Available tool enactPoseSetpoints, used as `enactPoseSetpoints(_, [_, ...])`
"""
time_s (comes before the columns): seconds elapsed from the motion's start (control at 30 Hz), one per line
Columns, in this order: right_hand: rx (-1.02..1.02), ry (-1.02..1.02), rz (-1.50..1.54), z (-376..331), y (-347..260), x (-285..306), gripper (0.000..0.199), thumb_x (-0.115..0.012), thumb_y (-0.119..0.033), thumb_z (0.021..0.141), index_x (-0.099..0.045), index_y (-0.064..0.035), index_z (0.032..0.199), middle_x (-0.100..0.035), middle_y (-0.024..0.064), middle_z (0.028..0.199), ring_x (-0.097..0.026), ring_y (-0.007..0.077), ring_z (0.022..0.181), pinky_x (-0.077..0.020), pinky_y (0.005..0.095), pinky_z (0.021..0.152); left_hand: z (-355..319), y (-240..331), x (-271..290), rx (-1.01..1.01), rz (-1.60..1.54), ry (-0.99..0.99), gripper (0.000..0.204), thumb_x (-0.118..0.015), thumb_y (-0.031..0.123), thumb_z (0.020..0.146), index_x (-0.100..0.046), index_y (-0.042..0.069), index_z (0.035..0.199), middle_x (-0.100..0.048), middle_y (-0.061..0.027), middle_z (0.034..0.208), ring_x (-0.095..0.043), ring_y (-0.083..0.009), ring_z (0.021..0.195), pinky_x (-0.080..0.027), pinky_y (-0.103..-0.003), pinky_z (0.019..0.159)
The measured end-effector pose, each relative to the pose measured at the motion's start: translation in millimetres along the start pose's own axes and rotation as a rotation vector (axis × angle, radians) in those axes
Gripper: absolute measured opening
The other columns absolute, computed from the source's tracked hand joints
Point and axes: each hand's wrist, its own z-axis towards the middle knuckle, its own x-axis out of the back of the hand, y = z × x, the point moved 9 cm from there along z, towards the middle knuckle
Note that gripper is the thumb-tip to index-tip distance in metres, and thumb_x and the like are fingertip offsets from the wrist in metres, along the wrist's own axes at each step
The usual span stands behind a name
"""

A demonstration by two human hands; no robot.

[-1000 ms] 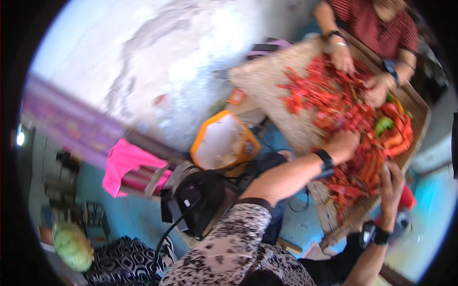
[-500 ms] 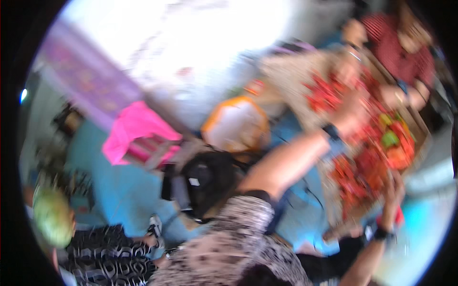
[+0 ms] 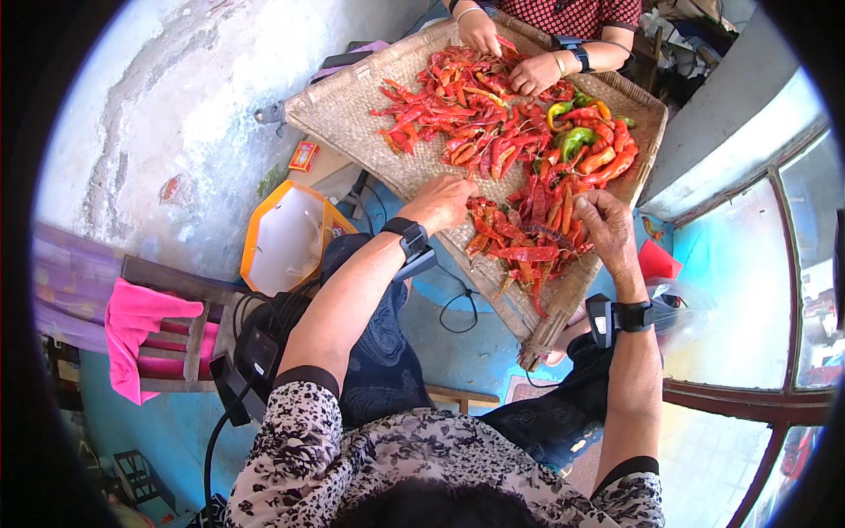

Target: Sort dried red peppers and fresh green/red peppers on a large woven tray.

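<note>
A heap of wrinkled red chili peppers covers the near part of a woven tray. At the heap's left edge is my left hand, its fingers curled together with the tips at the peppers; whatever they hold is hidden. My right hand bends over the right side of the same heap. Its thumb and fingers are drawn together beside an orange-red pepper, and I cannot make out what is between them. Plumper green, yellow and red peppers lie behind my right hand.
Across the tray, another person's hands reach into the far peppers. An orange-rimmed white container is left of the tray. A pink cloth hangs over a chair at far left. Right stands a framed glass panel.
My view has swung right and steadied from a blur, so the tray appears more central. My left hand has drawn back from the middle of the peppers to their near left edge.
</note>
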Motion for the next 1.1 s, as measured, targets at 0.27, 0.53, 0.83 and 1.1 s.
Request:
enactPoseSetpoints(0.27, [0.102, -0.075, -0.112, 9.1, -26.8, -35.5, 0.019, -0.06, -0.011, 0.088, -0.06, 0.0003, 0.103, -0.06, 0.0038, 0.074, -0.054, 0.009, 0.065, -0.0456, 0.0248, 0.059, 16.8, 2.4, 27.9, -0.224, -0.73, 0.207, 0.025, -0.062, 0.009, 0.079, -0.061, 0.002, 0.103, -0.064, -0.0036, 0.085, -0.059, -0.0111, 0.081, -0.049, -0.026, 0.072])
enactPoseSetpoints(0.53, [0.106, -0.023, 0.073, 34.6, -10.1, -53.9, 0.033, -0.056, -0.013, 0.09, -0.053, 0.002, 0.119, -0.062, 0.0046, 0.095, -0.056, 0.0091, 0.078, -0.0467, 0.0217, 0.065, 10.2, 67.3, 45.0, -0.524, -0.938, 0.628, 0.014, -0.062, 0.006, 0.078, -0.056, 0.002, 0.09, -0.063, -0.0073, 0.079, -0.062, -0.0166, 0.073, -0.049, -0.03, 0.063])
enactPoseSetpoints(0.83, [0.059, 0.037, 0.224, 46.5, 23.4, -30.1, 0.026, -0.055, -0.008, 0.091, -0.055, 0.0016, 0.115, -0.06, 0.0032, 0.096, -0.053, 0.0079, 0.082, -0.0432, 0.0197, 0.071, 3.8, 74.6, 45.9, -0.403, -0.904, 0.802, 0.026, -0.065, 0.004, 0.069, -0.053, -0.002, 0.091, -0.061, -0.0173, 0.078, -0.061, -0.033, 0.075, -0.047, -0.04, 0.066])
enactPoseSetpoints(1.1, [0.044, 0.238, 0.085, 44.4, 21.9, 5.9, 0.023, -0.053, -0.01, 0.093, -0.057, -0.0022, 0.114, -0.06, -0.0002, 0.091, -0.047, 0.0007, 0.067, -0.0359, 0.0132, 0.053, 8.9, 85.0, 34.2, -0.374, -0.897, 0.367, 0.035, -0.06, 0.001, 0.068, -0.061, -0.002, 0.103, -0.063, -0.0209, 0.096, -0.061, -0.0337, 0.09, -0.048, -0.039, 0.077])
